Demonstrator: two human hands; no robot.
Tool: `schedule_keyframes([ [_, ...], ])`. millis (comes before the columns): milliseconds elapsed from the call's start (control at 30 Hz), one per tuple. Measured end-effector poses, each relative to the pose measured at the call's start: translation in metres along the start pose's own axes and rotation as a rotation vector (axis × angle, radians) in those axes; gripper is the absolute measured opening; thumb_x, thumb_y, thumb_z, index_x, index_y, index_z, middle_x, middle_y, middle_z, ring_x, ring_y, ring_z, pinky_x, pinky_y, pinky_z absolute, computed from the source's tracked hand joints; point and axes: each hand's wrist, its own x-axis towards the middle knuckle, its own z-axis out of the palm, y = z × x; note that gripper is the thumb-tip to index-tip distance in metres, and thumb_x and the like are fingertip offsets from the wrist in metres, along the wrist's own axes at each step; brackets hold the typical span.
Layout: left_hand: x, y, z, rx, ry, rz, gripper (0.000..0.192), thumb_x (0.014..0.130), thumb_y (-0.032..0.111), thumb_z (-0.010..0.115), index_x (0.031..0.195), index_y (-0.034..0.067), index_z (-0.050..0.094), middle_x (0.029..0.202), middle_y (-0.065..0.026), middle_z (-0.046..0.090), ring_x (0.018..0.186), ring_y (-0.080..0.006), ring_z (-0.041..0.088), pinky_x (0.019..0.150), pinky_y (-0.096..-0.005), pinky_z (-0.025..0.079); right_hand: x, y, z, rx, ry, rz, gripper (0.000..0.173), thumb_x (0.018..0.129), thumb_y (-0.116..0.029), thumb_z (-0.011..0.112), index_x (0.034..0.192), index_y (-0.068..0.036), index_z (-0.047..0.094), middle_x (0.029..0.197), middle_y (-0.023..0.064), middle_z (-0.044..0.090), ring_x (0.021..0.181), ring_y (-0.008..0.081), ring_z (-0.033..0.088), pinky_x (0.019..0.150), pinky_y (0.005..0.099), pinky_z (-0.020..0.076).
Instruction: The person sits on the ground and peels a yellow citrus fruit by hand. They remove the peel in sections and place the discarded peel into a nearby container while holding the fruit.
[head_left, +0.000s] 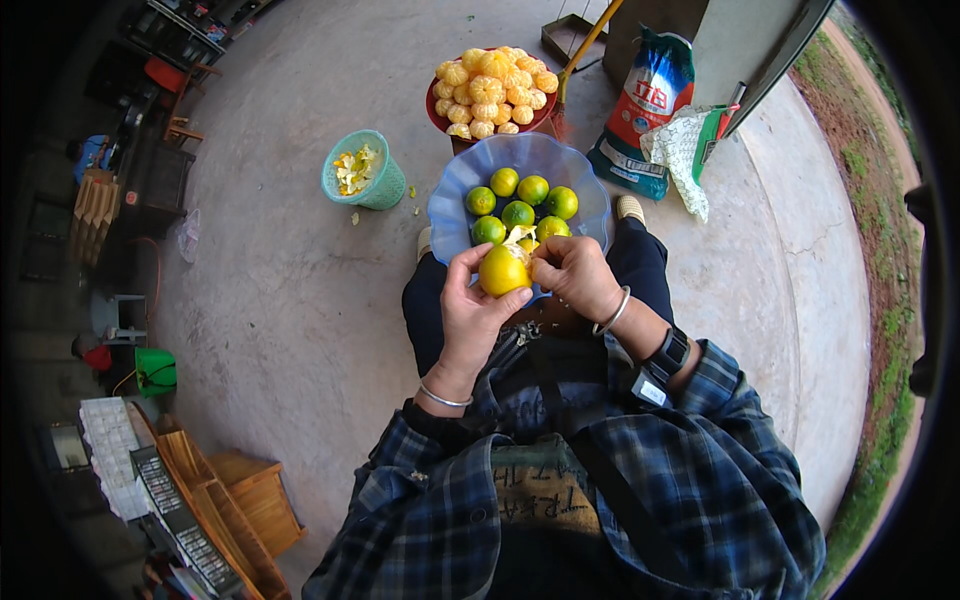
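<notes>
My left hand (472, 304) holds a partly peeled yellow citrus fruit (504, 271), its bared segments showing at the upper right. The fingers of my right hand (576, 271) pinch at the fruit's right side, where peel lifts away; what exactly they grip is hidden. Beneath both hands is a blue scalloped plastic basin (451, 180) with several green-yellow citrus fruits (517, 215) in it. Beyond it, a red basin (433, 112) is heaped with peeled citrus fruits (486, 88). To the left stands a turquoise plastic basket (384, 184) with torn peels (355, 171) inside.
At the upper right are a large detergent bag (651, 112), a patterned plastic bag (684, 150), a broom (589, 41) and a dustpan (574, 37). Small peel scraps lie on the concrete floor. Wooden furniture (247, 499) and a green bucket (156, 372) stand at the left.
</notes>
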Motion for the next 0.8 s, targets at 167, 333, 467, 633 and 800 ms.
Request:
schedule_keyframes([
  [167,0.0,-0.001,0.0,0.026,-0.017,-0.021,0.063,0.076,-0.005,0.078,0.129,-0.002,0.045,0.122,-0.0098,0.052,0.113,-0.0186,0.057,0.097,-0.0322,0.051,0.001,0.003,-0.002,-0.048,-0.005,-0.02,0.013,0.078,-0.01,0.067,0.08,0.003,0.068,0.065,0.0158,0.064,0.057,0.0216,0.063,0.057,0.0336,0.052],
  [333,0.0,-0.005,-0.001,0.034,-0.016,-0.01,0.063,0.076,-0.005,0.078,0.13,-0.002,0.045,0.122,-0.0094,0.052,0.111,-0.018,0.058,0.096,-0.0321,0.052,0.001,0.004,-0.002,-0.067,-0.005,-0.042,0.013,0.077,-0.009,0.067,0.08,0.003,0.068,0.065,0.0166,0.064,0.056,0.0224,0.063,0.058,0.0343,0.0518],
  [467,0.002,-0.009,-0.006,-0.008,0.001,-0.032,0.061,0.078,-0.002,0.077,0.13,-0.002,0.045,0.122,-0.0102,0.053,0.11,-0.0188,0.059,0.092,-0.0341,0.055,0.002,0.002,-0.004,-0.076,-0.034,-0.027,0.015,0.079,-0.012,0.068,0.083,0.003,0.068,0.067,0.0126,0.066,0.057,0.018,0.062,0.055,0.0313,0.0517],
  [633,0.002,-0.01,-0.008,-0.118,0.021,-0.063,0.059,0.082,0.001,0.075,0.132,0.0,0.043,0.124,-0.0114,0.052,0.111,-0.0204,0.058,0.089,-0.0351,0.057,0.002,-0.002,-0.009,0.354,-0.145,0.255,0.023,0.088,-0.02,0.07,0.092,0.003,0.069,0.071,0.0022,0.064,0.06,0.0083,0.059,0.052,0.0231,0.0503],
  [800,0.002,-0.008,-0.007,-0.153,0.006,-0.04,0.061,0.081,0.002,0.077,0.132,0.001,0.043,0.125,-0.0103,0.05,0.114,-0.0205,0.056,0.091,-0.0339,0.056,0.002,-0.002,-0.01,0.365,-0.216,0.255,0.028,0.09,-0.024,0.071,0.096,0.003,0.069,0.073,0.0017,0.064,0.06,0.0071,0.058,0.052,0.0222,0.05],
])
